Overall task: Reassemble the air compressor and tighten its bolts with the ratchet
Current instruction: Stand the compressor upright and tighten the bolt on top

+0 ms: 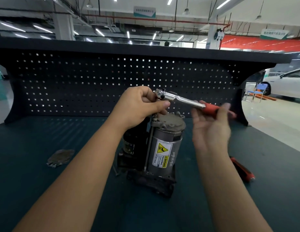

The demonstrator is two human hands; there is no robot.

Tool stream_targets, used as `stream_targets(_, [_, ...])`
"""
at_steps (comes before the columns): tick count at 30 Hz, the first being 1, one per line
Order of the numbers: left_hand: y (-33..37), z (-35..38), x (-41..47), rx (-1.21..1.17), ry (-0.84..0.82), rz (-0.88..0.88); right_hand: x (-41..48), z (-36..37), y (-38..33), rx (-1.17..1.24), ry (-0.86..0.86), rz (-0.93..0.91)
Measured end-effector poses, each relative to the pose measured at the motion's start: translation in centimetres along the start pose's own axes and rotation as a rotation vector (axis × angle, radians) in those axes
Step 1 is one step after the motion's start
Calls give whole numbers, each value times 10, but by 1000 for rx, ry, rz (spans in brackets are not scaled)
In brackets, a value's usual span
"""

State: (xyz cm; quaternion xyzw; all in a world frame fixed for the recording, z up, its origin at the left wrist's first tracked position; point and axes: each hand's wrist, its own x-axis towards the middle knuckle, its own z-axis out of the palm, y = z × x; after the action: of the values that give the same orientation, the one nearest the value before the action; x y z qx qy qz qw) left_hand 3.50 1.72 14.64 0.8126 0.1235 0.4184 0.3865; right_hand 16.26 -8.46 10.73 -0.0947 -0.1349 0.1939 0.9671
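Holding the ratchet [187,101] in the air just above the air compressor [164,144], nearly level, with the chrome head to the left and the red grip to the right. Pinching the chrome head with the left hand [142,106], thumb pressed along the near side and fingers curled over the top. Meeting the red grip with the right hand [211,131], palm turned toward the camera and fingers raised about the handle; too blurred to tell whether closed round it or only touching. Below the tool, finding the air compressor upright near the middle of the dark green bench top [28,148]: a grey cylinder with a cast metal cap, a yellow-and-white warning label [162,154] on its front, a black bracket under it and a darker black unit just beside it on the left. Noting a long thin bolt [148,148] running down the cylinder's left side. Well apart to the left, spotting a flat greyish piece [60,158] on the bench, too blurred to name. To the right, just beside the right forearm, seeing a red-and-black tool [243,169] lying flat. Behind the bench, facing a dark pegboard [95,81]; beyond it on the right, glimpsing a white car [286,82] and a blue chair [258,91].
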Motion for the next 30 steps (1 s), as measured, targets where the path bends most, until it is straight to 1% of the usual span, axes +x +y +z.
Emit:
stream_targets(1, [1, 0, 1, -2, -16, -7, 3, 2, 4, -58, -3, 102])
stream_targets(2, [2, 0, 1, 0, -27, -9, 6, 10, 1, -101, 20, 119])
stream_targets(3, [3, 1, 0, 7, -28, -7, 7, 12, -1, -91, 27, 113])
stream_targets(4, [2, 1, 0, 21, -22, -1, 5, 15, -4, -93, 49, 58])
stream_targets(6, [2, 3, -1, 57, -9, 22, -5, 10, -9, -126, 23, -129])
stream_targets(7, [1, 4, -1, 64, 0, 29, -17, 7, -10, -130, -10, -255])
stream_targets(10, [1, 4, -1, 63, 30, 22, -51, 8, -7, -181, -163, -622])
stream_targets(11, [1, 4, -1, 55, 32, 21, -57, 10, -3, -188, -215, -693])
stream_targets(12, [1, 3, -1, 43, 27, 20, -58, 12, -1, -181, -231, -708])
stream_targets(13, [1, 1, -1, 26, 16, 18, -54, 13, -1, -169, -209, -682])
stream_targets(14, [0, -1, -2, 8, 0, 12, -46, 13, -1, -155, -131, -600])
stream_targets(16, [0, -4, -4, -2, -43, -4, -18, 12, 1, -92, 35, -267])
stream_targets(18, [1, -6, -5, 0, -67, -7, 0, 16, 3, -96, 81, 35])
stream_targets(19, [1, -6, -5, -6, -64, -3, 3, 16, 7, -117, 79, 108])
stream_targets(20, [1, -5, -6, -14, -51, 3, 2, 16, 10, -142, 89, 119])
stream_targets(21, [1, -5, -7, -17, -33, 9, 3, 15, 10, -149, 81, 90])
stream_targets(22, [1, -4, -8, -6, -13, 14, -4, 14, 10, -136, 70, 24])
stream_targets(24, [0, 0, -7, 40, 30, 25, -10, 14, -3, -81, 39, -167])
stream_targets(25, [1, 2, -6, 60, 56, 27, -12, 11, -8, -118, -9, -201])
stream_targets(27, [3, 5, -3, 69, 101, 20, -10, 11, -10, -190, -30, -142])
stream_targets(29, [3, 6, -3, 61, 113, 17, -17, 15, -7, -103, 22, -255])
stream_targets(30, [2, 5, -3, 53, 107, 14, -19, 15, -7, -128, 38, -335])
